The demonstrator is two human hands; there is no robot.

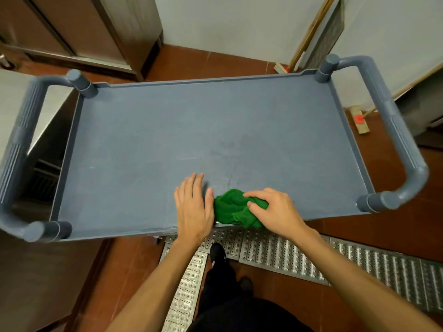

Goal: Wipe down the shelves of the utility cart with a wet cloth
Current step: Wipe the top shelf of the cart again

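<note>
Our right hand (275,209) grips the green cloth (233,210) w/ curled fingers on the cart's top shelf (167,140); left hand (194,207) lies flat beside it, fingers straight & together.

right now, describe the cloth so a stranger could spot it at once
On the grey-blue cart's top shelf, look along the near edge. The cloth lies bunched there, gripped by the right hand, beside the flat left hand. It is the only bright green thing.

No legible text, label, brand, number or sign anywhere.
</note>
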